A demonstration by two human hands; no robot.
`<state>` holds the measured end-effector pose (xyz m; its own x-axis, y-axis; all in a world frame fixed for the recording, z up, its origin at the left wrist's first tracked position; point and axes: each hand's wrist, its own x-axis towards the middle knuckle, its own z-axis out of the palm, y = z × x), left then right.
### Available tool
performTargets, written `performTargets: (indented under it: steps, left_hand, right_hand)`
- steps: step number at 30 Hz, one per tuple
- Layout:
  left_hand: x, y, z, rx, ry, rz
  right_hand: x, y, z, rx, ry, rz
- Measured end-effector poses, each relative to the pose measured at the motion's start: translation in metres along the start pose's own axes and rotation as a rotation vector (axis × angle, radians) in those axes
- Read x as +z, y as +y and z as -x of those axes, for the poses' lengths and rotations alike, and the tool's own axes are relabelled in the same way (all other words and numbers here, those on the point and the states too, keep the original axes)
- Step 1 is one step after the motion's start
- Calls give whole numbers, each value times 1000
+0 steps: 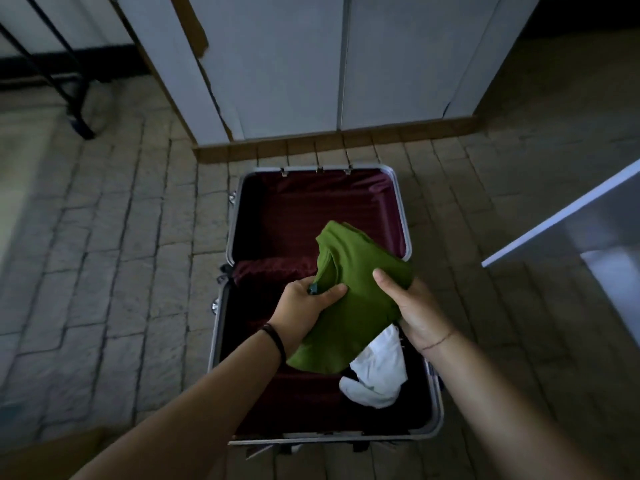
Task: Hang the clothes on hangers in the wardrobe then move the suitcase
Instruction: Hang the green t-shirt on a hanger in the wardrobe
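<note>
A silver-framed suitcase [232, 216] lies open on the floor, lined in dark red. Above its middle I hold a folded green garment [356, 289]. My left hand [304, 311] grips the garment's left edge, near a small dark tag. My right hand [415, 311] grips its right side. A white garment [377, 375] lies in the near half of the suitcase, partly under the green one. The white wardrobe [287, 71] stands just beyond the suitcase with its doors closed. No hangers are in view.
A black metal stand [78, 109] rests on the tiled floor at the far left. A white surface edge [568, 216] juts in from the right. Tiled floor surrounds the suitcase on both sides.
</note>
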<state>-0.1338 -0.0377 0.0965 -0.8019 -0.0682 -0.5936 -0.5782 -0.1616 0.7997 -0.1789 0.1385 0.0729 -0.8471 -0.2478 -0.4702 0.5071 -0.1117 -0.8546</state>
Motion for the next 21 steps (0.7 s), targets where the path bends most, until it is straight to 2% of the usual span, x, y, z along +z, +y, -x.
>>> performTargets:
  steps: [5, 8, 10, 13, 16, 19, 21]
  left_hand:
    - [0, 107, 89, -52, -119, -103]
    - [11, 170, 145, -17, -206, -184]
    - [22, 212, 181, 34, -241, -261]
    - [41, 279, 234, 139, -246, -387]
    - [56, 344, 284, 205, -288, -508]
    - [61, 389, 323, 215, -388, -838]
    - [64, 410, 342, 198, -400, -910]
  right_hand:
    - [23, -128, 68, -97, 1, 199]
    - [34, -210, 111, -149, -170, 460]
    - [46, -261, 143, -121, -289, 547]
    - [60, -328, 196, -109, -345, 467]
    - [60, -390, 249, -141, -292, 274]
    - [48, -453, 300, -223, -209, 133]
    - [34, -490, 329, -318, -140, 70]
